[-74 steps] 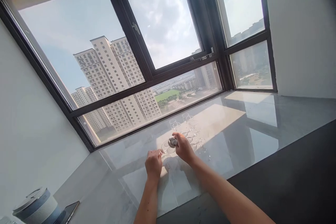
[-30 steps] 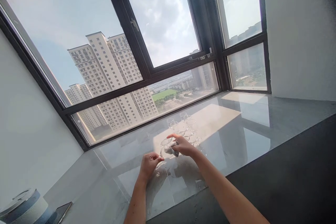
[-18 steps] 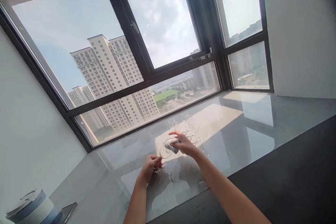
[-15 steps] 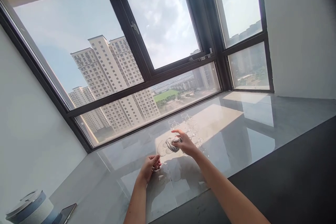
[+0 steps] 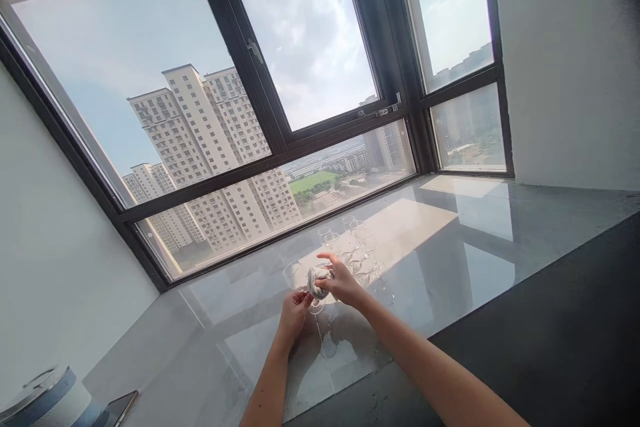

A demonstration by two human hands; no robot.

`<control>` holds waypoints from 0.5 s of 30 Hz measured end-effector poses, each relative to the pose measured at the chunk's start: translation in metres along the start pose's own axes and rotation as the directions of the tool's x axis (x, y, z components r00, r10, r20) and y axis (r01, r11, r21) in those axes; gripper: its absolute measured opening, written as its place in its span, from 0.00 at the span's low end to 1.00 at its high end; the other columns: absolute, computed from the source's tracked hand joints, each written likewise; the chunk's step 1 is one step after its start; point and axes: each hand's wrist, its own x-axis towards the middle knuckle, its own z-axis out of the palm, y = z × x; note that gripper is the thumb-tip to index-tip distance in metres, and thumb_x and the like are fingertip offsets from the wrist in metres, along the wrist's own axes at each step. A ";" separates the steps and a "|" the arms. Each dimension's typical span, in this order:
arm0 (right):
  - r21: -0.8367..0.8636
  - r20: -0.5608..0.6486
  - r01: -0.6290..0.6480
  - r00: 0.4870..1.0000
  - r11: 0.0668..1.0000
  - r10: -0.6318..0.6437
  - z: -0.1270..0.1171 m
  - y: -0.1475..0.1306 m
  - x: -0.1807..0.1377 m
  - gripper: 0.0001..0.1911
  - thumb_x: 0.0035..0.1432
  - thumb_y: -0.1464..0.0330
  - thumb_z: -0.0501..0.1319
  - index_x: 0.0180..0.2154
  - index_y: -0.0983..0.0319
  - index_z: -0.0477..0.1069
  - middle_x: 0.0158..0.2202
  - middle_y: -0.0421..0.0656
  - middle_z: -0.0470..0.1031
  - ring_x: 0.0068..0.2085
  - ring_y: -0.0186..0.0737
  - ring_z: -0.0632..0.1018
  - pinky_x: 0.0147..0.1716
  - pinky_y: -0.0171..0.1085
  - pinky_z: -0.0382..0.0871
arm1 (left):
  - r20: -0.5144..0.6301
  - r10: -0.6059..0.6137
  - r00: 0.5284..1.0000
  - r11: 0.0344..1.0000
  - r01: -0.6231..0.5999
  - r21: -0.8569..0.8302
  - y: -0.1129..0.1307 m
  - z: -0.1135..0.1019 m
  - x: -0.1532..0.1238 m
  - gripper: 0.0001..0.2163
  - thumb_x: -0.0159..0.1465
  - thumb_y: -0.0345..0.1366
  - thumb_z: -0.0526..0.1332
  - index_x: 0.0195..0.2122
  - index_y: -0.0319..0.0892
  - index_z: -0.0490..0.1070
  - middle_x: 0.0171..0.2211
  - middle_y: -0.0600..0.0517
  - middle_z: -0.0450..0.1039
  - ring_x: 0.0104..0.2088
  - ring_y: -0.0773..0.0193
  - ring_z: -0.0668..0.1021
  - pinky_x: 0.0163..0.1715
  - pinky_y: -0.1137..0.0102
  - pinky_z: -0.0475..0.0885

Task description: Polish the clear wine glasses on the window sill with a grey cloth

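Observation:
A clear stemmed glass (image 5: 292,273) is tilted above the sill, its bowl up to the left and its round foot down to the right. My left hand (image 5: 295,312) is closed with its fingertips on the glass, near the stem. In my right hand (image 5: 345,282) is a bunched white-and-grey cloth (image 5: 318,281), pressed against the glass around the stem, which it partly covers. Just beyond my right hand stand several more clear glasses (image 5: 361,233), faint against the bright reflections.
A glossy grey stone sill (image 5: 480,213) runs under the dark-framed window (image 5: 280,147). Its front edge drops off toward me on the right. At the lower left are a white-and-blue lidded cup (image 5: 47,400) and a phone (image 5: 120,409).
The glass has turned, its foot now farther right and its bowl farther left. My left hand has shifted slightly up; the cloth in my right hand has moved left, onto the stem.

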 end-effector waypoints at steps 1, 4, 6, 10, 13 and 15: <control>0.027 -0.019 0.003 1.000 1.000 -0.003 -0.001 -0.003 -0.003 0.35 0.45 0.67 0.66 0.56 0.61 0.60 0.30 0.37 0.71 0.31 0.37 0.74 0.33 0.37 0.69 | -0.009 0.001 1.000 1.000 -0.001 0.023 0.000 0.001 0.000 0.26 0.54 0.60 0.64 0.28 0.37 0.77 0.26 0.51 0.74 0.28 0.66 0.72 0.32 0.71 0.66; -0.042 -0.220 0.095 0.970 0.995 -0.102 -0.013 -0.015 -0.020 0.30 0.49 0.64 0.65 0.54 0.59 0.62 0.33 0.40 0.74 0.33 0.39 0.75 0.34 0.38 0.70 | -0.001 -0.020 1.000 0.999 0.020 0.048 0.000 0.004 -0.004 0.21 0.53 0.55 0.66 0.25 0.37 0.76 0.24 0.51 0.72 0.27 0.67 0.71 0.30 0.71 0.66; -0.233 -0.345 0.166 0.907 0.958 -0.241 -0.031 -0.021 -0.040 0.26 0.52 0.65 0.64 0.53 0.58 0.63 0.39 0.44 0.77 0.37 0.42 0.77 0.38 0.39 0.71 | 0.009 -0.010 1.000 0.998 0.009 0.055 -0.001 0.007 -0.005 0.18 0.53 0.51 0.66 0.24 0.38 0.75 0.25 0.51 0.72 0.26 0.67 0.72 0.29 0.71 0.67; -0.606 -0.369 0.104 0.841 0.789 -0.395 -0.096 -0.029 -0.072 0.20 0.60 0.64 0.58 0.54 0.57 0.63 0.46 0.48 0.79 0.45 0.48 0.79 0.43 0.42 0.71 | -0.040 0.065 0.997 0.987 -0.059 0.150 -0.003 0.012 -0.004 0.14 0.51 0.47 0.66 0.25 0.39 0.75 0.33 0.47 0.76 0.33 0.61 0.77 0.33 0.69 0.72; -0.781 -0.431 -0.092 0.795 0.618 -0.428 -0.154 -0.027 -0.074 0.22 0.63 0.65 0.55 0.57 0.59 0.60 0.50 0.51 0.77 0.48 0.50 0.78 0.45 0.42 0.68 | 0.005 0.042 0.999 0.967 -0.041 0.252 -0.004 0.020 -0.004 0.12 0.53 0.45 0.65 0.26 0.40 0.77 0.36 0.44 0.78 0.37 0.57 0.79 0.37 0.66 0.74; -0.831 -0.462 -0.274 0.824 0.484 -0.328 -0.183 -0.020 -0.065 0.23 0.63 0.69 0.53 0.59 0.63 0.60 0.47 0.53 0.78 0.45 0.50 0.78 0.41 0.41 0.67 | 0.061 0.044 0.997 0.946 -0.061 0.320 -0.003 0.030 -0.004 0.10 0.55 0.42 0.63 0.26 0.41 0.78 0.38 0.43 0.79 0.42 0.54 0.79 0.41 0.64 0.74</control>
